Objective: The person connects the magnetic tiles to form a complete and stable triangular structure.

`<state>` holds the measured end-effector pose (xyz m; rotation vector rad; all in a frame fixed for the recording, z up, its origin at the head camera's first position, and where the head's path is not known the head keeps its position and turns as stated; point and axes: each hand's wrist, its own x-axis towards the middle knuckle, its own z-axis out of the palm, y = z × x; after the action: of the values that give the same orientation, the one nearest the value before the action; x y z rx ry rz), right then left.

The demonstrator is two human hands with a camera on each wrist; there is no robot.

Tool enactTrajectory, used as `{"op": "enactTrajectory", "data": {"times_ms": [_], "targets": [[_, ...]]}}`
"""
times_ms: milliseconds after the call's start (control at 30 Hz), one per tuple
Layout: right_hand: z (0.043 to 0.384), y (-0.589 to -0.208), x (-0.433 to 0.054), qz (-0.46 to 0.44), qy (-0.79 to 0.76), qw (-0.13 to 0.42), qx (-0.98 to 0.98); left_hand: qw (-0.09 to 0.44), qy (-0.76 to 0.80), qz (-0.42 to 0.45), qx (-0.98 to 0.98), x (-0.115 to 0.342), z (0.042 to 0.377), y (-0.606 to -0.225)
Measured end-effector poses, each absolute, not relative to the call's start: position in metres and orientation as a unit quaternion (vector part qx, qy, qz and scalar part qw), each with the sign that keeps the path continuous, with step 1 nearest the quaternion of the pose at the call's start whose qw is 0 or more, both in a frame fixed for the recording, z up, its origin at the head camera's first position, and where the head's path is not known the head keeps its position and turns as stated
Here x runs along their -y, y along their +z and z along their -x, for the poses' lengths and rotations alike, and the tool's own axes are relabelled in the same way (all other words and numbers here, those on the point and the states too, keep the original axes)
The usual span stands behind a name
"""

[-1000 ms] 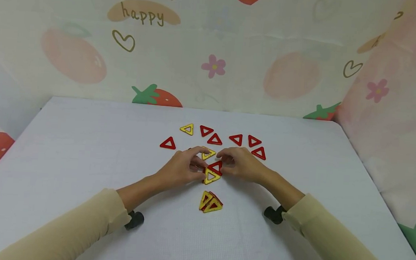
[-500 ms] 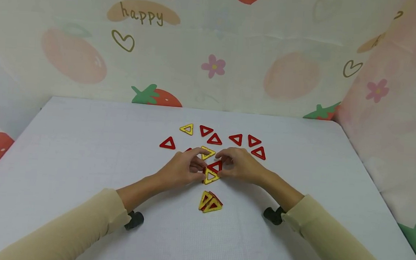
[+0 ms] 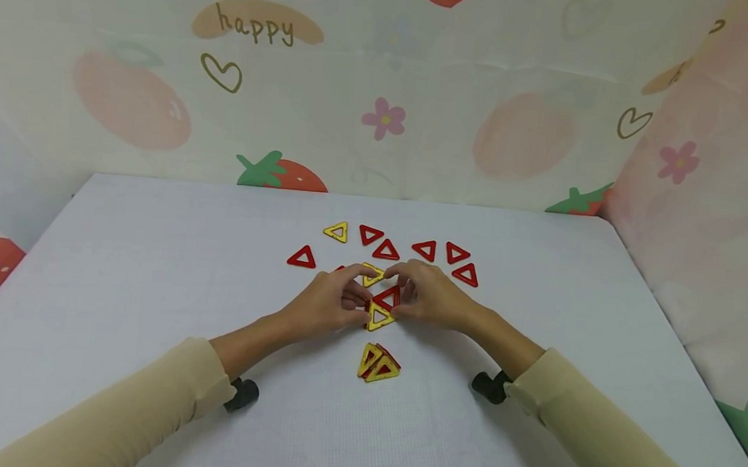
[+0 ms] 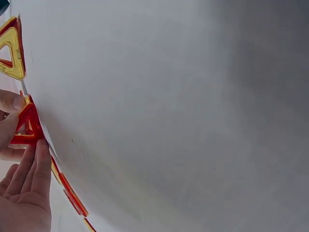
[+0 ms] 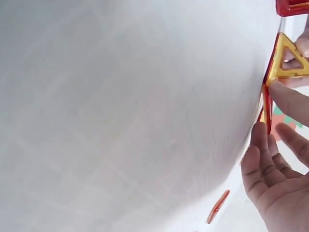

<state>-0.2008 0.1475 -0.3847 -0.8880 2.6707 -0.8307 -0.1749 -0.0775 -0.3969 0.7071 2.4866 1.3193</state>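
Between the two hands, a yellow triangular magnetic tile (image 3: 379, 318) stands tilted with a red triangular magnetic tile (image 3: 384, 299) behind it. My left hand (image 3: 326, 302) holds this group from the left; in the left wrist view its fingers lie along a red triangular tile (image 4: 30, 121). From the other side comes my right hand (image 3: 435, 296), its thumb (image 5: 287, 99) at the yellow tile's lower corner (image 5: 277, 72). Its other fingers curl near the red tile (image 5: 268, 108) seen edge-on. Another yellow tile (image 3: 372, 277) lies behind, between the hands. Fingers partly hide the joints.
Nearer the body sits a cluster of yellow and red tiles (image 3: 379, 364). Behind the hands lie a yellow tile (image 3: 337, 232) and several loose red tiles (image 3: 423, 250), with one red tile (image 3: 303, 257) to the left. The white table (image 3: 150, 261) meets a printed backdrop.
The right hand shifts slightly left, and its index finger lifts a little. Its thumb moves closer to the yellow tile's edge. The left hand stays in place.
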Motion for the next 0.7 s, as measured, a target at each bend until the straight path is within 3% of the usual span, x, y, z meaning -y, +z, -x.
{"op": "enactTrajectory", "data": {"times_ms": [300, 700], "targets": [[0.2000, -0.3831, -0.1464, 0.298, -0.285, 0.109, -0.904, 0.116, 0.454, -0.241, -0.850, 0.0770, 0.1753, -0.3973], [0.1982, -0.3807, -0.1459, 0.323, -0.301, 0.075, -0.894, 0.120, 0.460, -0.239, -0.847, 0.0771, 0.1760, -0.3983]]}}
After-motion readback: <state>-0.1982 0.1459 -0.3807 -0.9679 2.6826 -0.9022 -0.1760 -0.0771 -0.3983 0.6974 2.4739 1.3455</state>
